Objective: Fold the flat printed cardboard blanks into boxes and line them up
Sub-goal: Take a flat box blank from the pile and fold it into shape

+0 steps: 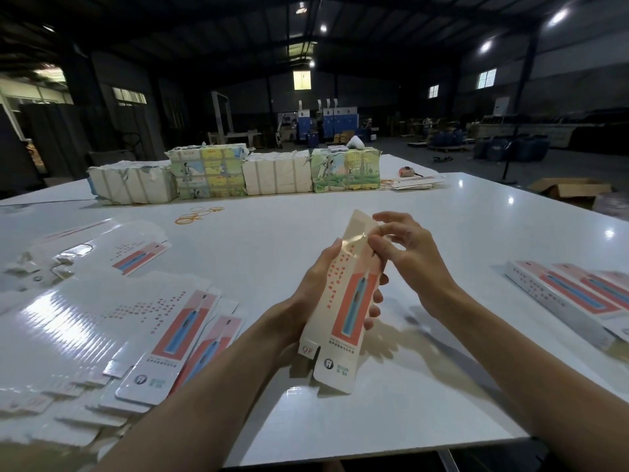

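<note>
Blank pile (68,318) cut off at L edge, folded boxes (575,294) at R edge.

Ceiling lamps (558,16) light a dim hall (578,73); perhaps blue machines (332,124) stand behind

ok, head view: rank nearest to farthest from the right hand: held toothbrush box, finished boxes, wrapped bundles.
1. Held toothbrush box: centre, right hand has a grip on its top.
2. Finished boxes: lying at the right.
3. Wrapped bundles: far side, ahead.

Long white cardboard blank (354,301) with coral-and-blue print stands tilted, half-folded — left of it, flat printed blanks (177,328) lie fanned; right of it, folded boxes (575,294) lie abreast.
</note>
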A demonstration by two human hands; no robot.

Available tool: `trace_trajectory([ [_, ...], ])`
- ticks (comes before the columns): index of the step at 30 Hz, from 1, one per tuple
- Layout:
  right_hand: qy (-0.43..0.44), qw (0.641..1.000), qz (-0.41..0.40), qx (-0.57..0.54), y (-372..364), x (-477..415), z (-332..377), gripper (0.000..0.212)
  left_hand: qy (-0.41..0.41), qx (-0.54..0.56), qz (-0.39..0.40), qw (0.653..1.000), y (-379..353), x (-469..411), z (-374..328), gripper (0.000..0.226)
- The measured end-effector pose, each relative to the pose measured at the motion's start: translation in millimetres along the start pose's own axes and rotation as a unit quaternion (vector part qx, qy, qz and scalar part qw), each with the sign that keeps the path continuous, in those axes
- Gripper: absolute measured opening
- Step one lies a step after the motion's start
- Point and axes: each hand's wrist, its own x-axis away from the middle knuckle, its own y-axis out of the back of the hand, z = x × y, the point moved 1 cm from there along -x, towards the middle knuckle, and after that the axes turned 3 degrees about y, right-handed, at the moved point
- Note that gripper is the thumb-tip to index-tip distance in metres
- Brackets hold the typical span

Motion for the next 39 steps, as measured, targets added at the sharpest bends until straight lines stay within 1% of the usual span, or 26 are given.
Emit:
trace_trajectory([
  [3, -0.016, 0.998, 0.004, -0.055, 2.4, 0.5, -0.8, 0.012, 0.009, -0.020, 0.017, 1.000, -1.0, -0.3, -0.9, 0.082],
  [5, -0.027, 0.995, 0.010, -0.092, 3.6, -0.4, -1.7, 0.013, 0.011, -0.026, 0.029, 0.999, -1.9, 0.6, -1.5, 0.080],
  [10, -0.062, 0.983, 0.037, -0.167, 4.0, -1.7, -5.2, 0.018, 0.020, 0.011, 0.030, 0.999, -4.5, 0.9, -1.8, 0.072],
  [13, -0.065, 0.981, 0.033, -0.181, 1.7, -2.7, -3.1, 0.020, 0.032, 0.023, 0.018, 0.999, -10.3, -1.3, 0.3, 0.066],
  [17, -0.054, 0.984, 0.020, -0.168, -3.6, -0.3, -2.8, 0.019, 0.015, 0.043, -0.011, 0.999, -5.5, -5.2, 4.6, 0.069],
  [18, -0.057, 0.983, 0.024, -0.173, -5.6, 1.7, -2.3, 0.022, 0.013, 0.064, -0.010, 0.998, -3.1, -5.8, 5.5, 0.068],
  [21, -0.096, 0.972, 0.067, -0.202, -11.8, 9.3, -5.6, 0.054, 0.010, 0.184, 0.010, 0.983, 0.9, -6.9, 5.4, 0.061],
  [22, -0.099, 0.970, 0.088, -0.204, -14.7, 11.7, -6.8, 0.059, 0.003, 0.196, 0.002, 0.981, 4.1, -8.3, 5.8, 0.062],
  [24, -0.083, 0.972, 0.108, -0.190, -20.1, 14.7, -9.1, 0.060, -0.019, 0.168, -0.040, 0.985, 10.3, -10.0, 7.6, 0.068],
  [26, -0.074, 0.978, 0.087, -0.174, -21.8, 14.5, -9.5, 0.058, -0.039, 0.116, -0.094, 0.988, 12.3, -9.5, 10.2, 0.071],
  [27, -0.075, 0.981, 0.074, -0.163, -21.2, 14.0, -9.1, 0.057, -0.049, 0.095, -0.122, 0.987, 10.7, -8.6, 11.7, 0.067],
  [28, -0.075, 0.984, 0.063, -0.149, -20.5, 13.0, -8.3, 0.057, -0.066, 0.079, -0.150, 0.983, 8.0, -7.9, 11.9, 0.058],
  [30, -0.067, 0.989, 0.056, -0.121, -18.4, 11.5, -8.0, 0.055, -0.113, 0.029, -0.220, 0.968, 6.1, -10.5, 12.4, 0.037],
  [31, -0.062, 0.991, 0.055, -0.109, -17.8, 11.2, -8.4, 0.054, -0.143, -0.008, -0.245, 0.959, 6.0, -11.9, 12.4, 0.033],
  [33, -0.049, 0.993, 0.053, -0.097, -16.9, 11.2, -9.3, 0.049, -0.183, -0.052, -0.253, 0.949, 5.8, -13.9, 11.9, 0.030],
  [34, -0.044, 0.993, 0.053, -0.094, -16.6, 11.4, -9.1, 0.047, -0.184, -0.042, -0.238, 0.953, 4.3, -13.0, 10.9, 0.028],
  [35, -0.042, 0.993, 0.054, -0.094, -16.0, 11.6, -8.9, 0.045, -0.174, -0.021, -0.210, 0.962, 1.6, -12.2, 9.8, 0.028],
  [36, -0.043, 0.993, 0.057, -0.095, -15.7, 11.7, -8.4, 0.045, -0.163, -0.003, -0.181, 0.970, -1.4, -11.2, 8.7, 0.034],
  [37, -0.045, 0.992, 0.059, -0.098, -15.0, 12.0, -8.1, 0.045, -0.156, -0.002, -0.159, 0.975, -3.9, -11.2, 8.2, 0.045],
  [39, -0.048, 0.991, 0.058, -0.107, -14.0, 11.6, -8.0, 0.048, -0.149, -0.040, -0.149, 0.977, -6.1, -14.5, 9.4, 0.081],
])
